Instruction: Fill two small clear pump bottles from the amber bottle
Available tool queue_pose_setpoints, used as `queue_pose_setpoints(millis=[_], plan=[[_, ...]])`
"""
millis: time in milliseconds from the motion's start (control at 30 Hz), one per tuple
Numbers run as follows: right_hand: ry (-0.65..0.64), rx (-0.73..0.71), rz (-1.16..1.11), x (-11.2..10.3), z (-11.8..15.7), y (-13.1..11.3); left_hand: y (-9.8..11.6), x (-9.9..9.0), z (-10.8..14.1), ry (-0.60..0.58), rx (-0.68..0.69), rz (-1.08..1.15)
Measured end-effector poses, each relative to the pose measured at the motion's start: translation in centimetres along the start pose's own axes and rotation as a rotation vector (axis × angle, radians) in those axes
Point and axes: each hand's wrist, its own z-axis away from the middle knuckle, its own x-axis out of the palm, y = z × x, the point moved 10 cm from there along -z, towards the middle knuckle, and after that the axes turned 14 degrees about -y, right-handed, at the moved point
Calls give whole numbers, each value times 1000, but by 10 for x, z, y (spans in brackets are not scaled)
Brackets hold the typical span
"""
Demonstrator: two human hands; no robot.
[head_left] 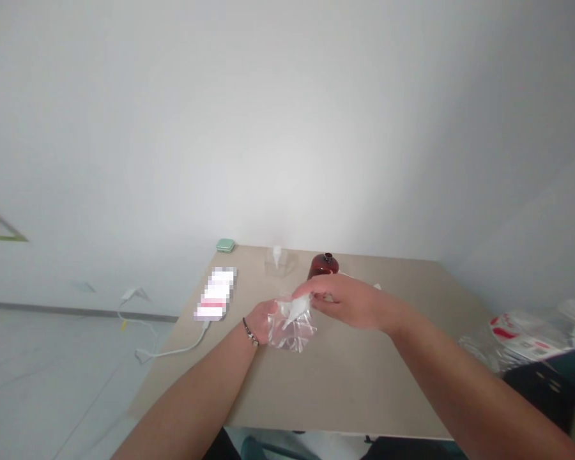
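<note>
Head view, left hand: your left hand (pixel 267 318) is closed on the left side of the clear plastic bag (pixel 287 340); its fingertips are partly hidden by the film.
Right hand: your right hand (pixel 342 299) reaches in from the other side, palm down, its fingers closed on the upper right edge of the bag.
Bag: held between your two hands, above the table (pixel 359 390); film creased and shiny.
Bag contents: a white plastic piece (pixel 297 309), tilted, with a narrow end pointing down toward you; exact type too blurred to tell.
Wrist: you wear a dark beaded bracelet (pixel 250 333) on the left one.
Bottle: brown, glossy bottle (pixel 324 263) with an open neck, upright just beyond your right hand, which hides its lower part.
Box: small transparent box (pixel 269 263) near the far edge, a white pointed piece (pixel 276 255) showing at it.
Case: small green case (pixel 225 245) at the far left corner.
Phone: pixelated screen facing up on your left; the phone (pixel 215 294) has a white cable (pixel 182 350) plugged in, which runs off the left edge.
Right side: clear plastic packaging (pixel 527 335) with red-and-white print, beside the table.
</note>
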Motion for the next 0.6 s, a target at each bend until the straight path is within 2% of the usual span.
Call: queue_pose_setpoints(millis=[100,200,233,300,367,500,600], plan=[[-85,38,73,1,-15,-7,-2,-8,2,44,-6,-15],[-87,115,178,-9,-23,-5,2,-2,-4,22,46,49],[-78,149,204,-15,-25,-3,8,1,-7,14,108,102],[-45,226,249,-32,-28,0,25,2,-10,38,278,192],[7,293,307,-55,-30,2,37,-4,-10,107,389,234],[109,366,485,-101,-42,5,39,-26,-4,274,424,282],[97,441,619,-118,-58,20,35,-29,-4,289,374,235]])
